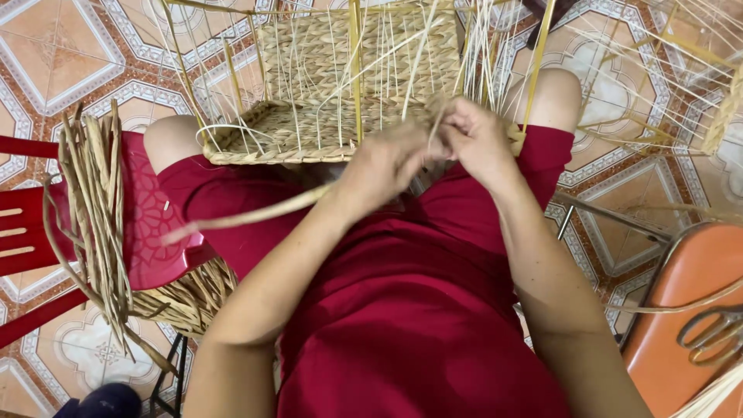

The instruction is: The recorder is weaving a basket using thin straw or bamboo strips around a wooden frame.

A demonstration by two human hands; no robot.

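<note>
A half-woven straw basket (309, 131) rests on my knees, with thin pale upright ribs rising from its woven base. My left hand (385, 164) and my right hand (476, 139) meet at the basket's near right edge. Both pinch a flat dried straw strand (248, 217) that trails down to the left across my red-clothed lap. My fingers are closed on the strand where it enters the weave. The exact contact point is hidden by my hands.
A bundle of dried straw strands (97, 209) drapes over a red plastic chair (151, 224) at my left. An orange chair (681, 310) at the lower right carries scissors (712, 333). Loose thin ribs (658, 70) spread at the upper right over the patterned tile floor (54, 54).
</note>
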